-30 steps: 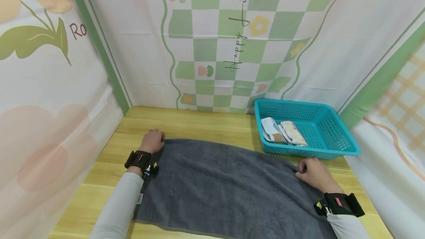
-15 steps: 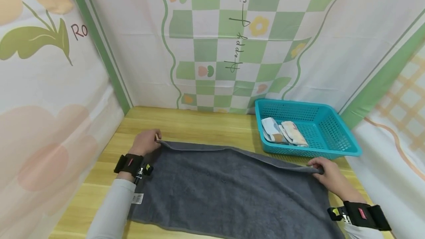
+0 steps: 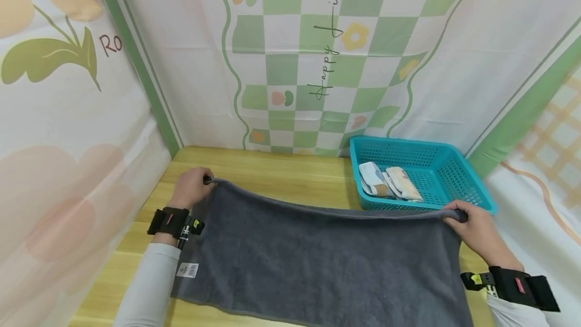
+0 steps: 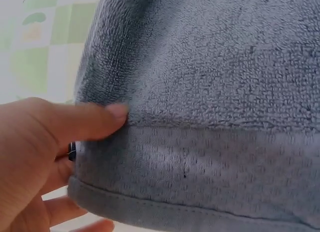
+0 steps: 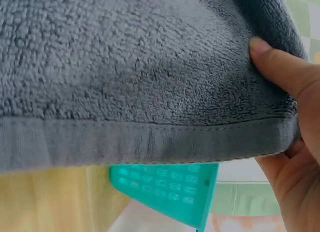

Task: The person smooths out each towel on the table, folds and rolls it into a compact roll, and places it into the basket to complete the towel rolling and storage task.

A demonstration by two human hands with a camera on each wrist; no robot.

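Note:
A dark grey towel [image 3: 317, 261] lies across the wooden table [image 3: 281, 175], its far edge raised off the surface. My left hand [image 3: 192, 185] pinches the towel's far left corner [image 4: 100, 157], thumb on top. At the far right corner my right hand [image 3: 472, 228] grips the towel [image 5: 150, 82], holding the hem just in front of the teal basket [image 3: 454, 175]. A white label [image 3: 187, 269] shows on the towel by my left sleeve.
The teal plastic basket [image 5: 170, 192] stands at the back right of the table and holds folded patterned cloths [image 3: 390, 183]. Printed fabric walls close the table in on the left, back and right. Bare wood shows behind the towel.
Both hands have lifted the towel's far edge off the table. The right hand moved up and to the right toward the basket; the left hand rose slightly at its corner.

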